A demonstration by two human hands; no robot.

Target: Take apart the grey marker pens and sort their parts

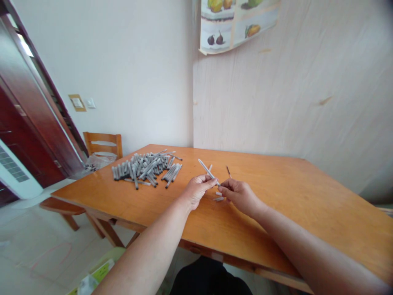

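My left hand is closed round a slim pen with a pale, see-through barrel, which points up and to the left. At the lower end of that pen, the thumb and fingers of my right hand are pinched together. A thin dark stick shows just beyond the right hand; whether it lies on the table or is held, I cannot tell. Small pale pieces lie under the hands, partly covered by the fingers. To the left is a large heap of grey pens with dark ends.
The wooden table stands against the wall. A wooden chair with a plastic bag on it is at the far left. Below the table's front edge is a bin. A fruit picture hangs above.
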